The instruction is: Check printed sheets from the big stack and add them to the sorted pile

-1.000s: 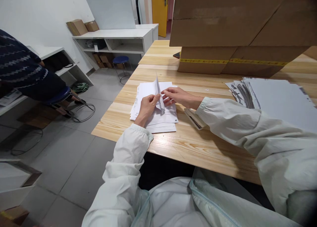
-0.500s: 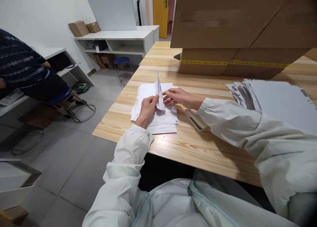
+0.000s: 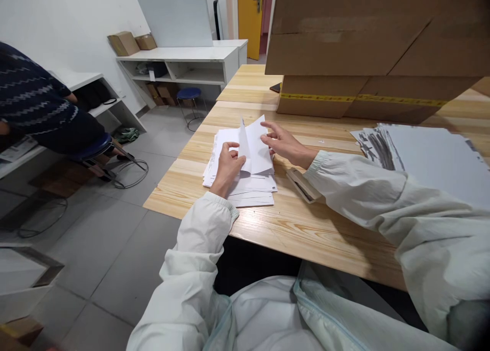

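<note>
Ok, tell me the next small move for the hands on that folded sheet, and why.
Probably press the raised flap flat. The left hand pins the folded sheet on the paper stack, its flap stands up half open, and the right hand hovers open just beside it, fingers spread, holding nothing. Sweeping that hand down over the flap would likely set the crease.

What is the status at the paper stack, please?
Left hand pinching a folded sheet upright. Right hand open, fingertips at its edge. Paper stack underneath. Nothing blocking.

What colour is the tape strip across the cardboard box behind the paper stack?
Yellow, with small dark markings; the tape strip runs across the lower cardboard box, clearest in the head view.
</note>
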`<state>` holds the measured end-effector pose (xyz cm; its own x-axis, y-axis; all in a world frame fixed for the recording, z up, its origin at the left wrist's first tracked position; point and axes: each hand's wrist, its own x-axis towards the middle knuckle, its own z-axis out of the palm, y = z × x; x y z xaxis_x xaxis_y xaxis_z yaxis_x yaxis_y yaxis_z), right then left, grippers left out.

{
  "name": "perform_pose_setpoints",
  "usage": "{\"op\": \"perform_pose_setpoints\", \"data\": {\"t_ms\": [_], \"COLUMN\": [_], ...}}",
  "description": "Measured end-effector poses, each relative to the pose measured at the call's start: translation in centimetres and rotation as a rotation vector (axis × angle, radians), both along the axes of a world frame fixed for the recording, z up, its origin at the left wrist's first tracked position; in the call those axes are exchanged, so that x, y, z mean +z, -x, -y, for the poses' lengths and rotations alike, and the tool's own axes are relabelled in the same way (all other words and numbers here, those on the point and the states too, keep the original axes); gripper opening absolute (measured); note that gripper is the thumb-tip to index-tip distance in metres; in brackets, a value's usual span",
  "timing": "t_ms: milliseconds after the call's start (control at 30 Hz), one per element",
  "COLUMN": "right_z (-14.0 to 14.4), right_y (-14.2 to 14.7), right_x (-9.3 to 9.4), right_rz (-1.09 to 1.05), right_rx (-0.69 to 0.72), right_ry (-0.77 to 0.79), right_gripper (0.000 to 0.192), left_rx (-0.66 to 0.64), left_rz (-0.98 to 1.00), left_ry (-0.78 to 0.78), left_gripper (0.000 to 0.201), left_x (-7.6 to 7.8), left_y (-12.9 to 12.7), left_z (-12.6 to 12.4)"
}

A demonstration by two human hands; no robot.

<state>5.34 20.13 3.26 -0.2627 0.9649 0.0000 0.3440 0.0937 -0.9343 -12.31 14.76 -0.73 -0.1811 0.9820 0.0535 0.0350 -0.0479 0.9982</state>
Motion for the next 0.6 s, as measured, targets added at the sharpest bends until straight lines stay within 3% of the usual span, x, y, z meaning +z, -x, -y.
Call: {"op": "perform_pose_setpoints", "data": {"t_ms": [67, 133, 200, 300, 400, 500, 600], "right_z": [-0.3, -0.6, -0.8, -1.1, -1.3, -0.4, 2.9], "right_y": [0.4, 0.9, 1.5, 2.0, 1.1, -1.9, -6.4], "right_x": [0.0, -0.1, -0.3, -0.5, 0.4, 2.7, 4.7], "right_rz": [0.044, 0.053, 0.079, 0.169, 0.19, 0.133, 0.009], "right_rx": [0.022, 0.028, 0.031, -0.007, -0.097, -0.184, -0.252], "right_ry": [0.085, 0.22, 0.262, 0.152, 0.011, -0.24, -0.39], "right_gripper": [0.038, 0.048, 0.044, 0.027, 0.021, 0.019, 0.024], "left_rx": [-0.019, -0.054, -0.082, -0.07, 0.136, 0.426, 0.471], "left_rz": [0.042, 0.068, 0.088, 0.133, 0.187, 0.232, 0.267], "left_ry": [0.008, 0.015, 0.028, 0.028, -0.097, -0.246, -0.234], "left_gripper": [0.041, 0.042, 0.053, 0.06, 0.054, 0.042, 0.033], "left_x": [0.4, 0.7, 0.8, 0.9, 1.0, 1.3, 1.6], "left_y": [-0.1, -0.2, -0.2, -0.1, 0.5, 1.4, 2.0], "left_z": [0.2, 0.3, 0.3, 0.1, 0.0, -0.1, -0.3]}}
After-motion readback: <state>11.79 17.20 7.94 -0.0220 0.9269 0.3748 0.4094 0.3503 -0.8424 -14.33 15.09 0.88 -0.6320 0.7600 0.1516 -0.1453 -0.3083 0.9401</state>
